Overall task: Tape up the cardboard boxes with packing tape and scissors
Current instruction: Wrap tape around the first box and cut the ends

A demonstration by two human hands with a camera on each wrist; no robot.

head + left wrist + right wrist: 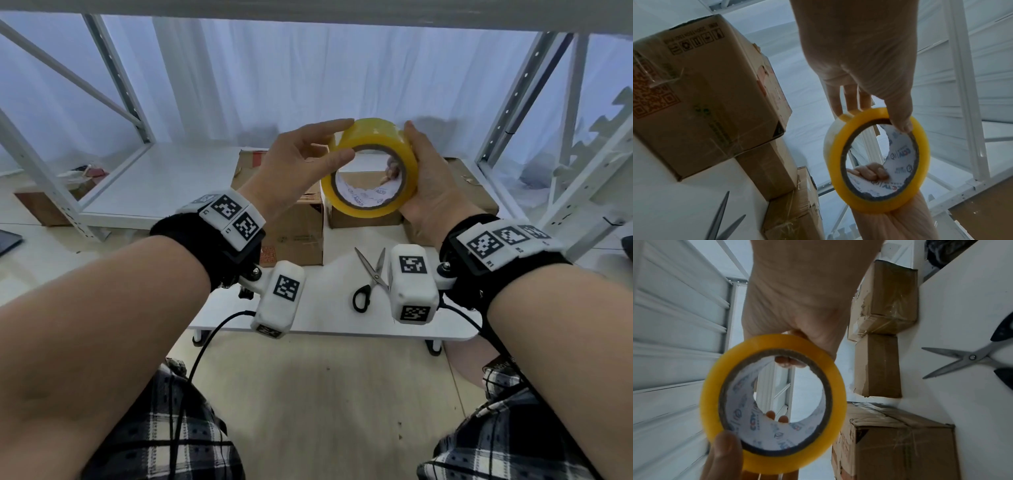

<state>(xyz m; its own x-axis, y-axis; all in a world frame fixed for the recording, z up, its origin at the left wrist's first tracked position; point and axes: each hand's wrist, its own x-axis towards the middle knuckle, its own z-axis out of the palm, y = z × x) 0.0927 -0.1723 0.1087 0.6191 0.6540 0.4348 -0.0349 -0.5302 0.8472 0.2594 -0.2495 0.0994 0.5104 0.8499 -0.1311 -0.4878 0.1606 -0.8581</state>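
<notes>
A roll of yellow packing tape (370, 138) (922, 146) (709, 395) is held in the air above the cardboard boxes. My left hand (305, 161) (859, 48) pinches its left rim, thumb on the near edge and fingers over the top. My right hand (424, 178) (797, 296) grips the right side, fingers curled into the core. On the low white table (325, 315) stand three boxes: a left one (294, 226) (701, 97), a middle one (363, 219) and a right one (476, 192). Scissors (371, 277) (966, 360) lie with blades apart on the table below my hands.
White metal shelving frames stand at the left (113, 85) and the right (513, 102), with a white curtain behind. Another brown box (44, 205) sits on the floor at far left. Black cables hang from the wrist cameras over my knees.
</notes>
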